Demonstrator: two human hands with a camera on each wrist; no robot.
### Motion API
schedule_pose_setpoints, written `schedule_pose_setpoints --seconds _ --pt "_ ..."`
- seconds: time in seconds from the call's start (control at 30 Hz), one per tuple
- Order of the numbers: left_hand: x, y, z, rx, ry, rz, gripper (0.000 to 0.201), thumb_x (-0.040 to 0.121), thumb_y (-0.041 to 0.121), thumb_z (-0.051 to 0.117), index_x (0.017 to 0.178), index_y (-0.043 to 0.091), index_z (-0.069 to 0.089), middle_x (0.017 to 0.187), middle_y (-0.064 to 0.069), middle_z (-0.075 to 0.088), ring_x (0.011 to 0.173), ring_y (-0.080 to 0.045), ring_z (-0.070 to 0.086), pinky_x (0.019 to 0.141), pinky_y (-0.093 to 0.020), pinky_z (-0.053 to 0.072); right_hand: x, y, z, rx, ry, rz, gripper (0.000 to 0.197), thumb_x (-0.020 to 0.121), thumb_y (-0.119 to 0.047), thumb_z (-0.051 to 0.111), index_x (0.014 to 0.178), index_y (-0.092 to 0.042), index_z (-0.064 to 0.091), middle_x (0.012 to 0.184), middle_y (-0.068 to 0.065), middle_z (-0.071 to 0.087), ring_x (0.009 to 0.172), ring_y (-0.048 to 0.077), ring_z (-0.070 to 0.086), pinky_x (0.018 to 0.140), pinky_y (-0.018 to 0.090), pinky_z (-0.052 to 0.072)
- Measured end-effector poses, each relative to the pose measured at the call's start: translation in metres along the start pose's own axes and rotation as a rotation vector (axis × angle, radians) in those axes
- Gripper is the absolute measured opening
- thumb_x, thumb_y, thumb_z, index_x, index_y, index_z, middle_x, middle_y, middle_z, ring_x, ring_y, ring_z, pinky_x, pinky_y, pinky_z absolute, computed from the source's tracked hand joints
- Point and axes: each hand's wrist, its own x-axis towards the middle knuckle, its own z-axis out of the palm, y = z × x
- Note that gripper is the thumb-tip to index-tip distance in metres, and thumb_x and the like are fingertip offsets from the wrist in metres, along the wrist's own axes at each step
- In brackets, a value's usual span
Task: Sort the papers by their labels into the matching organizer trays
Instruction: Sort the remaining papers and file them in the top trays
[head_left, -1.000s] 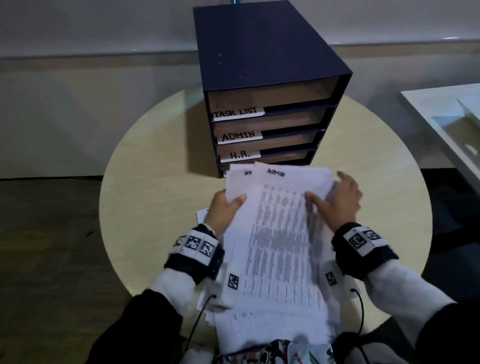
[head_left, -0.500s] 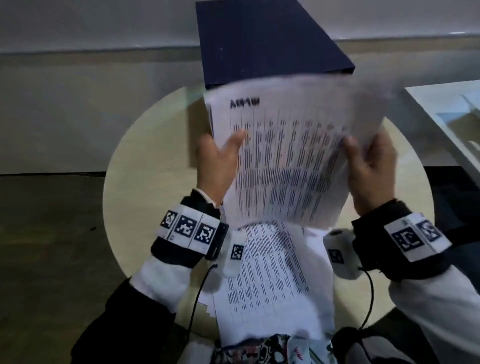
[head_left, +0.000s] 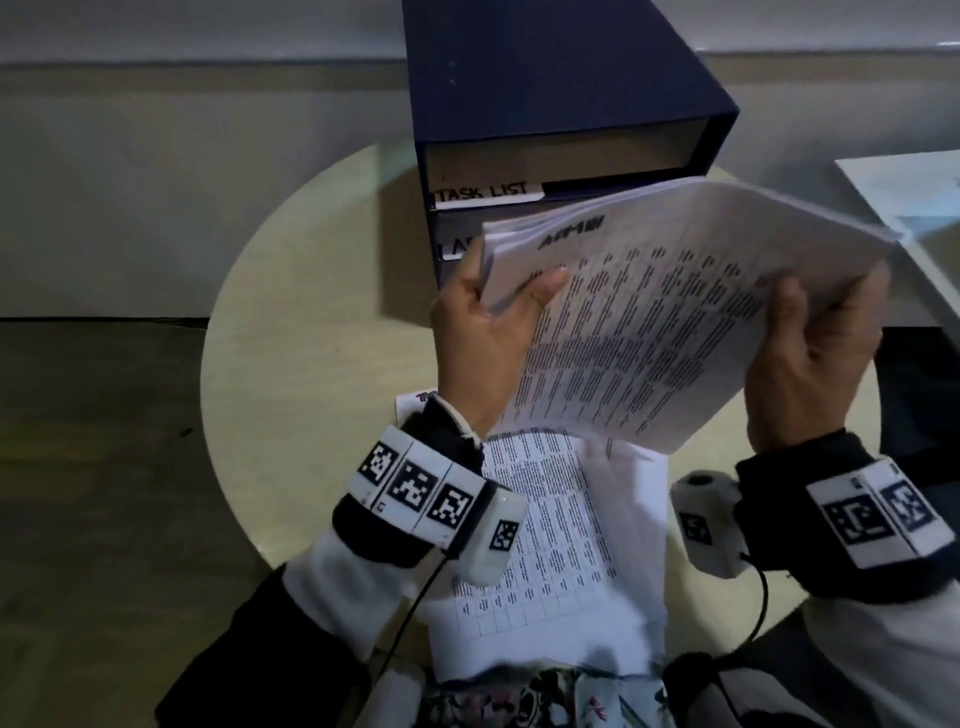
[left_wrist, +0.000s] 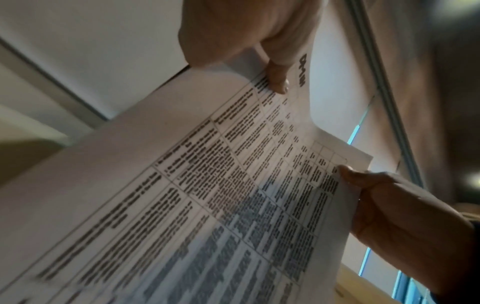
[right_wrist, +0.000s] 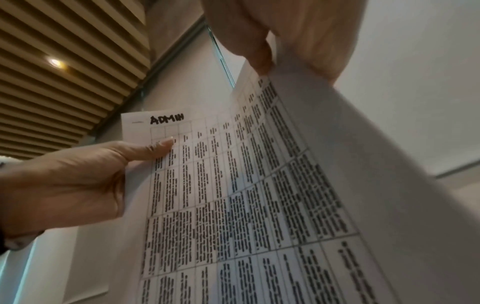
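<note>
A stack of printed papers (head_left: 665, 322) headed ADMIN is held up in the air, tilted toward the dark blue organizer (head_left: 545, 104). My left hand (head_left: 488, 343) grips its left edge, thumb on the top sheet (right_wrist: 233, 185). My right hand (head_left: 810, 364) grips the right edge, thumb on the printed side (left_wrist: 259, 195). The organizer's top tray carries a TASK LIST label (head_left: 485, 193); the lower trays are mostly hidden behind the stack. More printed sheets (head_left: 550, 545) lie on the round table (head_left: 311, 364) below my wrists.
A white surface (head_left: 914, 197) stands at the right, beside the table. One sheet corner (head_left: 415, 405) pokes out to the left under my left wrist. Patterned fabric (head_left: 545, 696) shows at the bottom edge.
The ADMIN stack was lifted off the pile on the table by both hands, and has since tipped forward toward the organizer's front.
</note>
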Motion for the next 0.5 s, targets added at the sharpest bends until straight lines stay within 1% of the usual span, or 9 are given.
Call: schedule_pose_setpoints --seconds 0.1,0.17,0.2,0.27,0.3,0.33,0.37,0.4,0.5 --pt "0.006 -0.002 0.002 -0.055 -0.035 -0.057 0.031 0.078 0.0 0.068 0.092 0.025 0.057 0.084 0.013 0.068 0.079 0.003 0.067 0.074 -0.014 0.053 -0.001 0.001 0.001 0.031 0.044 -0.017 0.018 0.091 -0.017 0.044 0.107 -0.023 0.037 0.096 -0.026 0.054 0.09 -0.017 0.049 0.082 0.007 0.04" --pt "0.004 -0.012 -0.001 -0.014 -0.046 -0.11 0.028 0.081 0.008 0.068 0.102 0.021 0.056 0.094 0.01 0.067 0.085 0.006 0.066 0.076 -0.012 0.052 -0.011 0.01 0.004 0.005 0.002 0.082 0.021 0.088 -0.028 0.048 0.103 -0.023 0.035 0.095 -0.02 0.049 0.084 -0.018 0.049 0.077 0.008 0.042" --pt "0.003 -0.02 -0.002 0.021 -0.039 -0.143 0.032 0.08 0.019 0.07 0.11 0.017 0.056 0.1 0.007 0.067 0.091 0.003 0.066 0.082 -0.015 0.053 -0.018 0.017 0.006 -0.022 -0.028 0.133 0.02 0.086 -0.033 0.049 0.097 -0.025 0.036 0.092 -0.019 0.048 0.08 -0.018 0.049 0.073 0.009 0.042" --pt "0.002 -0.033 -0.005 0.095 -0.009 -0.216 0.07 0.068 0.056 0.07 0.119 0.01 0.054 0.112 -0.003 0.067 0.103 -0.011 0.065 0.091 -0.026 0.053 -0.027 0.03 0.009 -0.09 -0.06 0.188 0.017 0.087 -0.034 0.049 0.089 -0.026 0.034 0.086 -0.019 0.046 0.074 -0.019 0.048 0.066 0.006 0.041" --pt "0.002 -0.037 -0.006 0.116 0.012 -0.252 0.088 0.056 0.073 0.066 0.116 0.009 0.054 0.113 -0.007 0.066 0.104 -0.018 0.064 0.092 -0.032 0.053 -0.026 0.033 0.011 -0.113 -0.063 0.194 0.015 0.088 -0.03 0.048 0.088 -0.026 0.033 0.085 -0.02 0.046 0.072 -0.02 0.048 0.064 0.005 0.04" --pt "0.004 -0.042 -0.008 0.135 0.042 -0.277 0.095 0.048 0.081 0.062 0.111 0.01 0.054 0.112 -0.007 0.064 0.101 -0.021 0.063 0.093 -0.039 0.052 -0.024 0.035 0.014 -0.132 -0.064 0.193 0.015 0.089 -0.025 0.048 0.087 -0.026 0.033 0.083 -0.019 0.045 0.071 -0.02 0.048 0.062 0.005 0.039" --pt "0.007 -0.045 -0.009 0.141 0.065 -0.283 0.092 0.048 0.083 0.061 0.107 0.012 0.053 0.11 -0.005 0.062 0.099 -0.021 0.061 0.093 -0.043 0.05 -0.019 0.034 0.017 -0.153 -0.067 0.186 0.015 0.089 -0.022 0.047 0.086 -0.026 0.033 0.08 -0.018 0.045 0.069 -0.02 0.048 0.06 0.005 0.038" --pt "0.009 -0.046 -0.01 0.139 0.077 -0.287 0.082 0.056 0.077 0.063 0.108 0.014 0.054 0.112 -0.003 0.062 0.101 -0.018 0.06 0.096 -0.045 0.049 -0.014 0.035 0.021 -0.176 -0.076 0.177 0.013 0.088 -0.019 0.047 0.088 -0.024 0.035 0.076 -0.017 0.043 0.066 -0.019 0.048 0.056 0.006 0.036" --pt "0.016 -0.054 -0.015 0.134 0.1 -0.324 0.042 0.088 0.032 0.061 0.123 0.009 0.055 0.123 -0.004 0.062 0.116 -0.018 0.057 0.103 -0.037 0.044 -0.001 0.047 0.03 -0.241 -0.156 0.262 0.012 0.085 -0.021 0.044 0.092 -0.012 0.04 0.066 -0.011 0.038 0.056 -0.008 0.042 0.051 0.013 0.03"
